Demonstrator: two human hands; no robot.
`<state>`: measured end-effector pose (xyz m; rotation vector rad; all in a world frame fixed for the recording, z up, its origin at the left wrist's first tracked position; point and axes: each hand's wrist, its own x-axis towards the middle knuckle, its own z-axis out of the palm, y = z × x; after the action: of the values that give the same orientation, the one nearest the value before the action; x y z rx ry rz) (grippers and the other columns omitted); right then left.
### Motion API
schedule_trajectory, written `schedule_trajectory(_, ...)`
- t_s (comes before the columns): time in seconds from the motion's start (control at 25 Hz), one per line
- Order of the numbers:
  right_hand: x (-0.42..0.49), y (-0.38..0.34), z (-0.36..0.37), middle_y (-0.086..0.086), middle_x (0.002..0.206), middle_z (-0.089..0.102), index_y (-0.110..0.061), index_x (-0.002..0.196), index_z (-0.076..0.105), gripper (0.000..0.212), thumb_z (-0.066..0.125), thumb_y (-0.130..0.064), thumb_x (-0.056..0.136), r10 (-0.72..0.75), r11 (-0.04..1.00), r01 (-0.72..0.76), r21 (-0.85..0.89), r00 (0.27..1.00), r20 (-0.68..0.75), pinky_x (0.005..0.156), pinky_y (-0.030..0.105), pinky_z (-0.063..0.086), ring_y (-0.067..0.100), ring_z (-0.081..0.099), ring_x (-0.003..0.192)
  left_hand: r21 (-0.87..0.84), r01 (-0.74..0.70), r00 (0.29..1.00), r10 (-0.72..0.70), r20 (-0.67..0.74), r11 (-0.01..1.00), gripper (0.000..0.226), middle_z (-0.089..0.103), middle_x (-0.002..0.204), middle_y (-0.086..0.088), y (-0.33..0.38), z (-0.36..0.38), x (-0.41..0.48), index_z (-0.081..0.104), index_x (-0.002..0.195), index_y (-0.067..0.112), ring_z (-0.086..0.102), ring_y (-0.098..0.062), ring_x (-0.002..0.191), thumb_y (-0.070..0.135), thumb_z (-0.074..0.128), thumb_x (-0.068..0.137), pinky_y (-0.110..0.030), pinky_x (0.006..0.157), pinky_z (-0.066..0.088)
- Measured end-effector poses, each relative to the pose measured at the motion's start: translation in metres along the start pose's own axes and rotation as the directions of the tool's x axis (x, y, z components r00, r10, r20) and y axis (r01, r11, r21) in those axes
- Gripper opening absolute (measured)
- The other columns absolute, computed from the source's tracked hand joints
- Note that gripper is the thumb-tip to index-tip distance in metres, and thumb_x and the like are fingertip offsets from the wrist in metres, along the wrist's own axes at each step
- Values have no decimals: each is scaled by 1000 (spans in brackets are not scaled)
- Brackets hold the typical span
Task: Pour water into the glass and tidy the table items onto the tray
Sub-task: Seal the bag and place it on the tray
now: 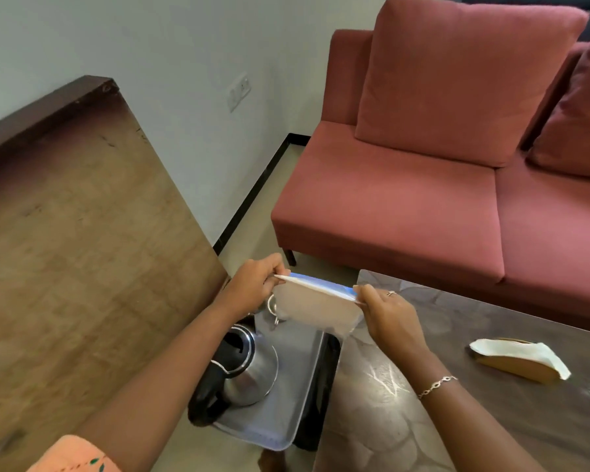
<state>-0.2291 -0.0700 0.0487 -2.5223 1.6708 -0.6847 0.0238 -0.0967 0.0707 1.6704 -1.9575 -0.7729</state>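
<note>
Orange sleeve (79, 454) at the bottom edge, closest of all. Further forward, between the two hands, a thin white sheet (315, 303), stretched flat and seen almost edge-on, with a bluish shine along the upper edge; paper or plastic, cannot tell. Hangs in the air over the far end of the steel tray (286, 407), touching nothing below. Looks very light and limp, easy to crease or to tear, so best taken at the corners with fingertips only, without a hard pull. Left hand (252, 287) curled, pinching the left end between thumb and fingers, knuckles up. Right hand (385, 311) pinching the right end in the same way, wrist with a bracelet (436, 386) bent slightly down. On the tray, a steel kettle (252, 373) with black handle, upright, at the near end. Behind the sheet, a shiny curved handle (272, 306), perhaps of the glass, mostly hidden. Well apart, on the dark coffee table (406, 420), a wooden napkin holder (515, 364), not yet on the tray.
</note>
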Motion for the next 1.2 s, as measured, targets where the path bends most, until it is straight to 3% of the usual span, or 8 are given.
schedule_trajectory(0.16, 24, -24, 59, 2, 58, 61, -13, 75, 59, 8, 63, -11, 68, -30, 999, 27, 30, 995, 97, 39, 24, 37, 27, 53, 47, 85, 9, 999, -12, 33, 996, 8, 70, 82, -8, -58, -10, 12, 47, 84, 23, 62, -28, 70, 20, 52, 79, -33, 62, 45)
schedule_trajectory(0.36, 38, -48, 112, 9, 96, 64, -10, 103, 52, 16, 47, -18, 90, 29, 984, -101, 145, 904, 427, 62, 37, 41, 36, 58, 83, 161, 52, 985, -77, 155, 986, 5, 69, 88, -16, -116, -18, 15, 60, 88, 7, 63, -32, 80, 9, 58, 84, -32, 66, 45)
schedule_trajectory(0.6, 55, -62, 144, 4, 126, 59, -20, 87, 37, 13, 50, -19, 90, -55, 883, -289, 370, 718, 694, 85, 30, 42, 27, 55, 109, 171, 136, 887, -196, 418, 976, 20, 69, 101, -11, -154, -24, 20, 55, 73, 22, 62, -27, 96, 35, 44, 64, -35, 82, 49)
schedule_trajectory(0.72, 64, -63, 154, -11, 107, 61, -18, 88, 37, 13, 48, -12, 90, -64, 861, -334, 383, 676, 734, 75, 23, 33, 20, 53, 101, 209, 121, 818, -217, 532, 970, 49, 67, 94, -8, -169, -17, 27, 66, 100, 9, 61, -23, 88, 34, 40, 65, -32, 78, 46)
schedule_trajectory(0.8, 67, -64, 163, -13, 84, 51, -22, 86, 38, 11, 46, -16, 89, -62, 864, -354, 356, 628, 775, 71, 23, 30, 17, 48, 87, 192, 166, 790, -247, 561, 967, 34, 63, 84, -5, -175, -11, 30, 62, 86, 11, 57, -24, 81, 29, 41, 66, -32, 68, 42)
schedule_trajectory(0.88, 68, -65, 173, -3, 84, 50, -30, 79, 36, 7, 41, -28, 82, -49, 867, -375, 329, 592, 804, 69, 28, 32, 18, 47, 82, 170, 219, 770, -278, 574, 961, 10, 53, 75, -2, -177, -7, 30, 47, 77, 20, 48, -23, 73, 24, 43, 69, -30, 59, 34)
schedule_trajectory(1.04, 67, -68, 186, 2, 88, 51, -21, 88, 40, 10, 40, -28, 82, -18, 849, -426, 313, 569, 822, 71, 31, 35, 20, 49, 83, 180, 240, 703, -298, 645, 954, 46, 61, 105, -9, -186, 2, 33, 53, 111, 20, 55, -26, 92, 25, 39, 67, -31, 74, 42)
schedule_trajectory(1.2, 60, -69, 202, 4, 93, 53, -16, 98, 46, 9, 47, -15, 89, -6, 860, -424, 284, 550, 835, 76, 33, 39, 26, 54, 92, 284, 206, 675, -345, 652, 937, 43, 59, 118, -12, -192, 13, 37, 53, 121, 17, 54, -29, 104, 18, 44, 79, -31, 80, 40)
